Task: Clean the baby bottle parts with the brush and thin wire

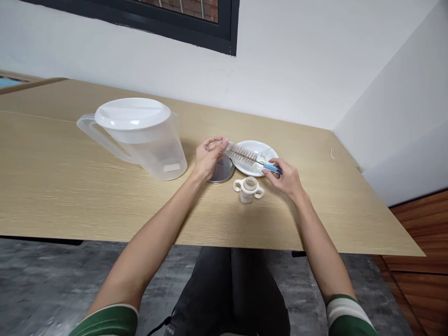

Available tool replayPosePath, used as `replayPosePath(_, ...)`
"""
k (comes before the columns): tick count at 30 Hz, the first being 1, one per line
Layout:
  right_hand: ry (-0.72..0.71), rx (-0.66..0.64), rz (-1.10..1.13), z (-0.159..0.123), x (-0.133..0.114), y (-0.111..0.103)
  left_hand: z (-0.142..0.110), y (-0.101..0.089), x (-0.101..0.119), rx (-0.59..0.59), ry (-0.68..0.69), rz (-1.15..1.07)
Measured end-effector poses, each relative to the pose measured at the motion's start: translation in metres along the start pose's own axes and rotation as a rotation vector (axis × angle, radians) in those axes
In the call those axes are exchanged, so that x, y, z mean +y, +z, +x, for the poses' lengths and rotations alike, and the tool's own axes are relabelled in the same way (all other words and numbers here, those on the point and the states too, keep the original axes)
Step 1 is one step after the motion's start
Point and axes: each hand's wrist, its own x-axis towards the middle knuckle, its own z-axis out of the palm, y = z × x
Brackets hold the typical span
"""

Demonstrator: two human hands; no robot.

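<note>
A bottle brush [245, 154] with pale bristles and a blue handle is held level between my hands. My right hand [285, 177] grips its blue handle. My left hand [209, 156] is closed around the bristle end, where a clear plastic piece seems to cover the tip; I cannot tell exactly what it is. Under the brush lies a white oval plate [257, 145] with small white parts on it. A round metal-coloured dish [223, 171] sits partly hidden beneath my left hand. Nearer to me stands a small two-handled baby bottle [248, 191], upright with its top off.
To the left stands a large translucent pitcher [154, 149] with a white lid. A thin white strip [332, 153] lies at the right of the wooden table [105, 200]. A white wall [287, 70] borders the table's far side.
</note>
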Motion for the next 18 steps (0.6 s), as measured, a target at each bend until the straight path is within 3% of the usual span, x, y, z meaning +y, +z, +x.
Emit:
replayPosePath(6,-0.048,0.143,0.189,0.006,0.011,0.000,0.003,-0.001,0.005,0.140,-0.005,-0.032)
replayPosePath(12,0.203,0.186,0.565,0.006,0.007,0.008,0.003,-0.001,0.009,0.174,-0.006,-0.086)
replayPosePath(18,0.292,0.137,0.585,0.004,0.006,0.007,0.004,-0.004,0.009,0.152,-0.001,-0.093)
